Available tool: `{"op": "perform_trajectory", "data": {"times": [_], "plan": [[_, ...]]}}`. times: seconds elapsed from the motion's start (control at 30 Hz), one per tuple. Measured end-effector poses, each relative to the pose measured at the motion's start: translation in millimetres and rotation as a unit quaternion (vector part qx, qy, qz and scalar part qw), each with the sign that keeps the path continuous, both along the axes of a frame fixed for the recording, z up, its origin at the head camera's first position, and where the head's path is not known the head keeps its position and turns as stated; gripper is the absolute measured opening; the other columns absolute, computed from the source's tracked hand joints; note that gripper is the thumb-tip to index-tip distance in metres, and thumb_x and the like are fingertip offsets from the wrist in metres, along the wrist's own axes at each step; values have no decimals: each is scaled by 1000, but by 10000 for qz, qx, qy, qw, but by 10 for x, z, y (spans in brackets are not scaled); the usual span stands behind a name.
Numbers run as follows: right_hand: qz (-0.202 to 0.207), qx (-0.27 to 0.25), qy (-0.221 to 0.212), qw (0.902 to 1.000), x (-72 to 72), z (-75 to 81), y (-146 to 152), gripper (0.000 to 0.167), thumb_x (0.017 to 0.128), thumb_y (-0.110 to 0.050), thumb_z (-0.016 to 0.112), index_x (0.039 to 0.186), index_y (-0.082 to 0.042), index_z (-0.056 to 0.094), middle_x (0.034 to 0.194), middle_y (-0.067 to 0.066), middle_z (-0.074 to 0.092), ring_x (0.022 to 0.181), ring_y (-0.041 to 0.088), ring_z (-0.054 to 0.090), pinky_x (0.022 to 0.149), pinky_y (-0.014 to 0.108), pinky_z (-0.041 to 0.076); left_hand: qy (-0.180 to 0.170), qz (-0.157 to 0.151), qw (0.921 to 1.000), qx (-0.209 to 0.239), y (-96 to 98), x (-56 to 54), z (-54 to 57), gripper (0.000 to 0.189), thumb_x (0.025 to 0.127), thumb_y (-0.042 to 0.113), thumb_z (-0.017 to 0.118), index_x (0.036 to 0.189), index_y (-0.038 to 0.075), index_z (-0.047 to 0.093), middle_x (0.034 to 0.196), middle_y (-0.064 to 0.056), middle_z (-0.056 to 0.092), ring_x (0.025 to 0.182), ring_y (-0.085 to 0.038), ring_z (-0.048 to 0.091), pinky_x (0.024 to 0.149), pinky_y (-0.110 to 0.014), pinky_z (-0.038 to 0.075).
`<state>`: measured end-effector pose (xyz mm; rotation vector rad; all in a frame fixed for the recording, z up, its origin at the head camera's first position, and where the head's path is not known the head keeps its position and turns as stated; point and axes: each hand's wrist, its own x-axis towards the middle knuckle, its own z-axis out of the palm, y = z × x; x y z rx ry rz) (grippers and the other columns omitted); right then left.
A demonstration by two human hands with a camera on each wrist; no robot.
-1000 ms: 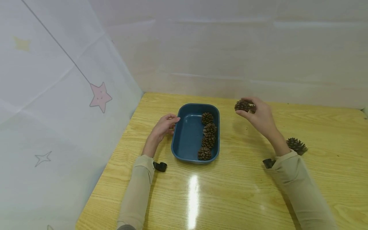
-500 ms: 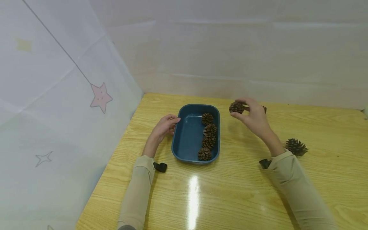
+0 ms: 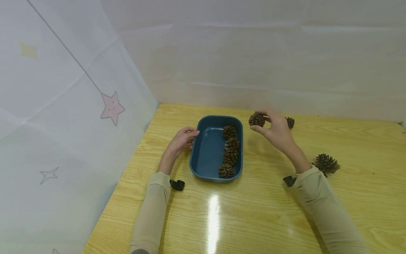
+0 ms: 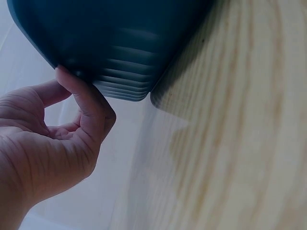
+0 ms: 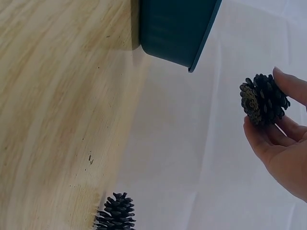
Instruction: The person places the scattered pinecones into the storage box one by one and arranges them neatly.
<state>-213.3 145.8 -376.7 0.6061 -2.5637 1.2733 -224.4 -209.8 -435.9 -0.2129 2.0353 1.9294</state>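
Pale sheeting [image 3: 222,63] backs the wood-grained counter [image 3: 253,215]. On it the blue tub [image 3: 206,155] sits upright, its long sides running away from the person, probably so that both arms reach it easily. The left grip [image 3: 180,141] is curled at the tub's left side, digits bent at the rim, likely to steady it; how hard it presses I cannot tell. The right grip [image 3: 276,131] is parted only as wide as the held pine cone [image 3: 256,120], pinching it between thumb and fingertips above the counter, to the right of the tub and apart from it; holding it by the sides probably spares the scales. Beside the right sleeve [image 3: 326,204] lies a spiky cone [image 3: 327,163], partly hidden. Four pine cones [image 3: 231,157] line the tub's right wall, perhaps because that side is nearest the right grip. A smaller-looking cone [image 3: 290,122] rests on the counter behind that grip.
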Motion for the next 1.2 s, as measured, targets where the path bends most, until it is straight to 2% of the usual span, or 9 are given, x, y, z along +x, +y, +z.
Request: {"op": "perform_trajectory", "data": {"times": [0.73,0.97,1.2], "plan": [[255,-6,-22,9997,35,35,-142,55,89,-7,83,137,4,59,135,24,61,126,40,58,104,53,48,74,-60,9999,60,14,-16,4,20,104,25,66,109,8,57,84,-3,55,66,-14,50,58,-26,45],[360,-87,-229,9991,42,58,-175,54,91,-10,82,138,3,59,136,23,61,127,40,57,104,50,49,77,-81,9999,26,26,-6,17,22,105,26,65,110,7,56,86,-3,55,67,-13,51,60,-26,44],[449,-75,-236,9987,40,59,-208,54,91,-11,82,138,3,58,136,23,61,128,40,57,104,51,49,61,-65,9999,50,22,-3,19,20,105,25,65,109,7,57,85,-2,54,68,-14,49,58,-26,44]]}}
